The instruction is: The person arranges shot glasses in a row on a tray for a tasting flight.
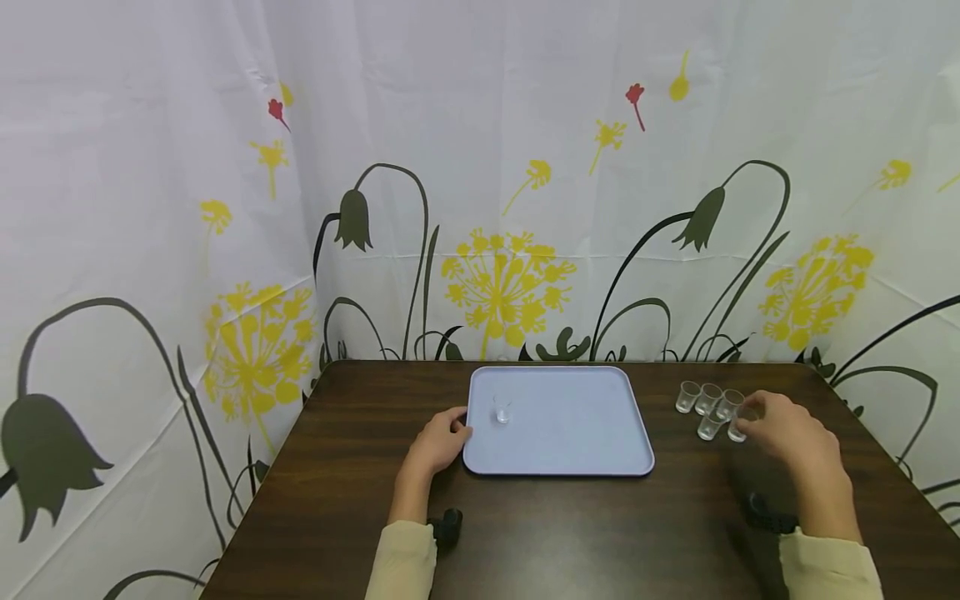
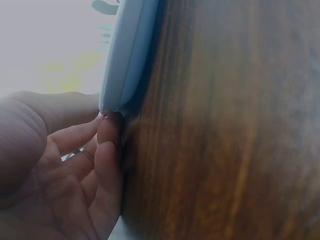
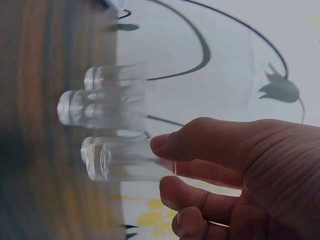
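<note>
A shallow, pale blue tray (image 1: pixel 562 446) with rounded corners and a raised rim lies on the counter (image 1: pixel 562 533), carrying one small clear glass (image 1: pixel 502 411) that stands upright toward its left side. To the right of the tray, well apart from it, four more clear glasses (image 1: pixel 707 400) stand in a close cluster, their straight walls rising from thick bases. Beside them, the right hand (image 1: pixel 795 433) pinches a fifth glass (image 3: pixel 132 160) near its rim between thumb and fingers; whether its base touches the counter I cannot tell. The left hand's (image 1: pixel 438 440) thumb and fingers pinch the tray's left edge. The counter shows dark, streaky wood grain.
</note>
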A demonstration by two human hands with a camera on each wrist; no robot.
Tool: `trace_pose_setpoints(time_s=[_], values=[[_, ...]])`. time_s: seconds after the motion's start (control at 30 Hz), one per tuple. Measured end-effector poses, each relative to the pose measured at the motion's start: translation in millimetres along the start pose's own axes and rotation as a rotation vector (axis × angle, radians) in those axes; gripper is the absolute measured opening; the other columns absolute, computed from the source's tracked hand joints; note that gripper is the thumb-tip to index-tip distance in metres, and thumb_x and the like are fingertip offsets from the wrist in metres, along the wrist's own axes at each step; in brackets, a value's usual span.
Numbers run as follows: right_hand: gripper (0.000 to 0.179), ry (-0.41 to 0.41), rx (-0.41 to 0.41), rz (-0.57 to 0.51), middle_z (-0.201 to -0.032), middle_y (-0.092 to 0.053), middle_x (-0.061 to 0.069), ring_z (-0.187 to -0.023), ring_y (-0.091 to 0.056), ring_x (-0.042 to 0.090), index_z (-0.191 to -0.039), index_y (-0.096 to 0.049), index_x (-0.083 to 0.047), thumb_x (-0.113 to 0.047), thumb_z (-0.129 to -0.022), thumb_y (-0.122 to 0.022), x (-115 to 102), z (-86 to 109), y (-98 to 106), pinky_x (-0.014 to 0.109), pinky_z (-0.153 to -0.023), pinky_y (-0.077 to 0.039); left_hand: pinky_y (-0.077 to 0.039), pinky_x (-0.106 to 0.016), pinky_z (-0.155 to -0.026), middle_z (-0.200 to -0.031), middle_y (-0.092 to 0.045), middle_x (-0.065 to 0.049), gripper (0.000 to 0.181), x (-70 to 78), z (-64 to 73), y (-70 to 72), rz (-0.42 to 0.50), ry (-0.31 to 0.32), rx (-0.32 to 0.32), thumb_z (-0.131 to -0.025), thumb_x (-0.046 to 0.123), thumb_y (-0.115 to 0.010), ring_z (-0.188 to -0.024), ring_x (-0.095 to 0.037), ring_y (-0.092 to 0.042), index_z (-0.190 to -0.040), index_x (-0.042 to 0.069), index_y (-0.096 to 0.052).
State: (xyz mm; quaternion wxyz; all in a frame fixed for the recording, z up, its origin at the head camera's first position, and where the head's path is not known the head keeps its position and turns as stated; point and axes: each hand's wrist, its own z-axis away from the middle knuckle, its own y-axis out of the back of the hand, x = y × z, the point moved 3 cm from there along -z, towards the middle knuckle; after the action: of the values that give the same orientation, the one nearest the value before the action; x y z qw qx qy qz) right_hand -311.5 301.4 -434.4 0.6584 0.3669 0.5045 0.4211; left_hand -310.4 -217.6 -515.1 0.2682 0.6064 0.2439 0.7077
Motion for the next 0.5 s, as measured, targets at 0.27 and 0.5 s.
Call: trace_pose_setpoints(time_s=[0.27,0.5], values=[[0.059,0.029,0.085,0.065,-0.129,-0.066,0.035,-0.099,-0.066,0.05,-0.143,-0.056,0.002,-0.037,-0.1,-0.067,-24.8,10.5,5.9,0.066,-0.076,-0.047,-0.04,-0.033,-0.068,-0.102,-0.063,-0.007,0.05,0.6,2.2,0.5,-0.002,-0.009,0.006,-0.106,0.02,-0.063,-0.08,-0.021,-0.054,-0.153,0.003,-0.057],[0.051,0.101,0.19,0.087,-0.119,-0.073,0.026,-0.093,-0.069,0.041,-0.139,-0.062,-0.001,-0.03,-0.097,-0.066,-56.6,11.3,6.9,0.059,-0.068,-0.049,-0.04,-0.033,-0.067,-0.102,-0.063,-0.006,0.049,1.3,1.6,1.4,-0.005,-0.004,0.012,-0.106,0.02,-0.063,-0.079,-0.02,-0.054,-0.153,0.005,-0.058]])
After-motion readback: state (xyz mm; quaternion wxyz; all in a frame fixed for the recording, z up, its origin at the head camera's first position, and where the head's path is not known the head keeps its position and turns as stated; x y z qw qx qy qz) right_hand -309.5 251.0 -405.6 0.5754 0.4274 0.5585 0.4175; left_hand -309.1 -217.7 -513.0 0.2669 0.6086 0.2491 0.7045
